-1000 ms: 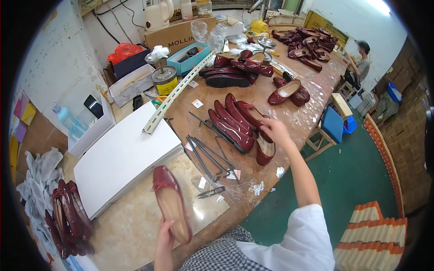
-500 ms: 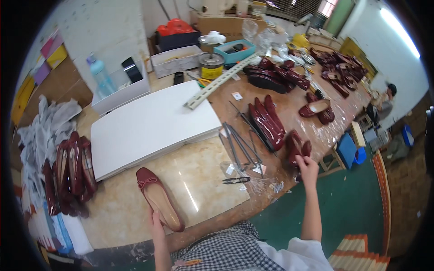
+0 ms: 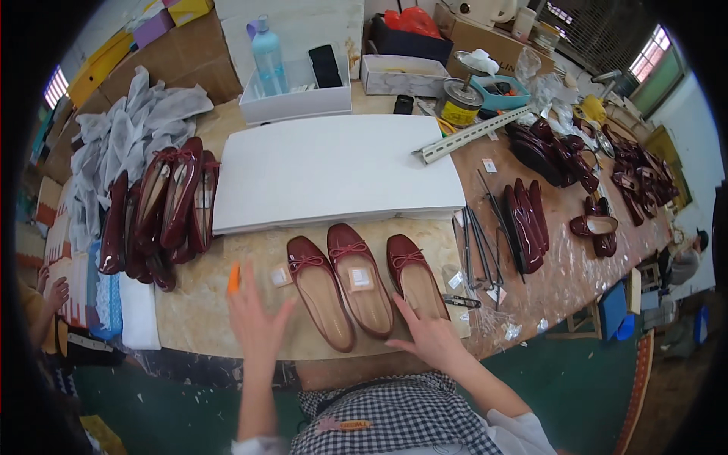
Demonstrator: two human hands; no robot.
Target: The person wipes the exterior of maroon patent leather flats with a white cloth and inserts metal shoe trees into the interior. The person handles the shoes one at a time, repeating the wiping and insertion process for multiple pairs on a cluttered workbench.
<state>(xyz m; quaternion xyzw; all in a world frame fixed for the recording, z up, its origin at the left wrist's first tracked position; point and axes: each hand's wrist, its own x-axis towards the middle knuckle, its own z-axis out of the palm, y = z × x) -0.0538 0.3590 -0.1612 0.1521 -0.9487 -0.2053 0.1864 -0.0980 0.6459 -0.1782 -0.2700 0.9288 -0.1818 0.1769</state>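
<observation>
Three dark red ballet flats with bows lie side by side before me, toes pointing away: a left flat (image 3: pixel 322 292), a middle flat (image 3: pixel 362 284) and a right flat (image 3: pixel 415 277). A small labelled packet (image 3: pixel 361 279) sits inside the middle one. My right hand (image 3: pixel 438 345) covers the right flat's heel, its index finger along the shoe's side and its thumb apart. Slightly blurred, my left hand (image 3: pixel 256 318) hovers left of the shoes with fingers spread, an orange cover on one fingertip. Beyond that hand lies another small packet (image 3: pixel 280 277).
A white stack of sheets (image 3: pixel 334 171) fills the back middle. More red flats (image 3: pixel 163 201) are bunched at left beside grey crumpled paper (image 3: pixel 136 121). Black snips (image 3: pixel 461 301), thin rods (image 3: pixel 478 246) and further shoes (image 3: pixel 525 224) lie right. A person's hands (image 3: pixel 54 292) show far left.
My view has turned left. Two flats have joined the first on the table; my right hand has come over from the right-hand shoes. My left hand has let go of its flat.
</observation>
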